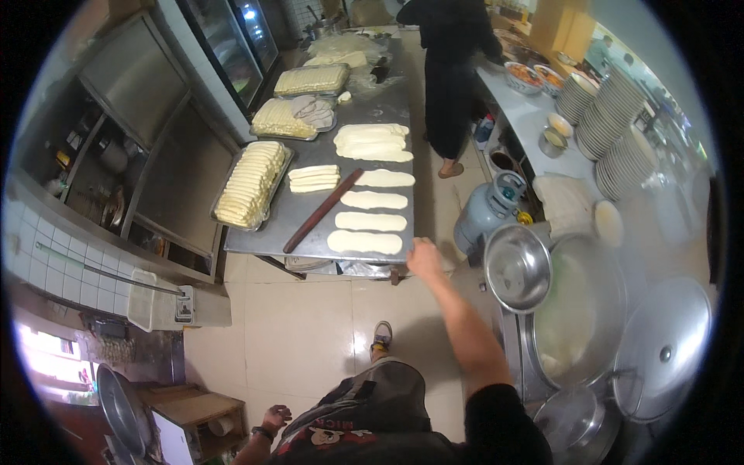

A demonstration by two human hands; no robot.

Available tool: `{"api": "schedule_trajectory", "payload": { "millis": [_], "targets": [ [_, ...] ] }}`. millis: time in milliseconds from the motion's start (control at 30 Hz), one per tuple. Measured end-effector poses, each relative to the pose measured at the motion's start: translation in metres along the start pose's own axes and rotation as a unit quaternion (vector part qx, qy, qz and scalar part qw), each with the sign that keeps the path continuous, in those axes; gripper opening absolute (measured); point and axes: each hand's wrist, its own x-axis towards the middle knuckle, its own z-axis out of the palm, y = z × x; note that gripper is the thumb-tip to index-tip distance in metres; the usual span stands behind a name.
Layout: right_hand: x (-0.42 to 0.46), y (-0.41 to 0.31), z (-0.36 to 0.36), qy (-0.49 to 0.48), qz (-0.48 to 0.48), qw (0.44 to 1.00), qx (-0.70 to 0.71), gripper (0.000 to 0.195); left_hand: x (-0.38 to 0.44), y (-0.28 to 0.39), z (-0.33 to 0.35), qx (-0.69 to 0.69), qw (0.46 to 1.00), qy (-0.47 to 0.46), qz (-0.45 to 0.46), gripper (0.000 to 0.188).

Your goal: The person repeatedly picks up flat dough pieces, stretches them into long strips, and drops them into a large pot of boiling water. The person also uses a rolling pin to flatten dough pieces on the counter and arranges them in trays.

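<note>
My right hand [425,257] is at the near right corner of the metal worktable [273,241], its fingers curled; whether it holds anything is unclear. My left hand [278,417] hangs low beside my body with bent fingers, holding nothing visible. Several flattened dough strips [364,242] lie in a column along the table's right side, with overlapping dough sheets [372,142] beyond them. A dark wooden rolling pin [323,210] rests diagonally, its far end touching a strip. Left of it sit a few dough strips side by side [314,178]. A tray of dough strips [251,185] stands at the table's left edge.
More dough trays [311,79] stand farther back. A person in dark clothes [453,75] stands beyond the table's right side. Right of the aisle are a gas cylinder [491,209], a steel bowl [517,268], a large steaming pot [567,314] and stacked plates [625,163]. A white bin [209,308] is at left.
</note>
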Motion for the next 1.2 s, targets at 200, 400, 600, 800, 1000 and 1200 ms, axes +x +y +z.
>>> {"api": "schedule_trajectory", "payload": {
  "millis": [200, 400, 600, 800, 1000, 1200],
  "targets": [
    [0.072, -0.055, 0.058, -0.159, 0.228, 0.96, 0.039, 0.028, -0.007, 0.066, -0.005, -0.235, 0.947, 0.202, -0.086, 0.031],
    [0.045, -0.039, 0.084, 0.007, 0.126, 0.991, -0.051, 0.018, 0.046, 0.16, 0.019, -0.272, 0.951, 0.138, -0.056, 0.029],
    [0.055, -0.041, 0.072, 0.079, 0.145, 0.985, -0.054, 0.013, 0.152, 0.27, 0.002, -0.179, 0.982, 0.014, 0.058, 0.032],
    [0.229, -0.038, 0.038, 0.129, -0.009, 0.986, -0.102, 0.029, 0.243, 0.346, -0.035, -0.06, 0.989, -0.034, 0.129, 0.031],
    [0.389, -0.041, 0.099, 0.107, 0.109, 0.976, -0.157, 0.046, 0.244, 0.421, -0.069, -0.041, 0.99, -0.067, 0.115, 0.031],
    [0.41, -0.061, 0.12, 0.172, 0.194, 0.952, -0.163, 0.016, 0.242, 0.406, -0.097, -0.091, 0.994, -0.049, 0.044, 0.03]
  ]
}}
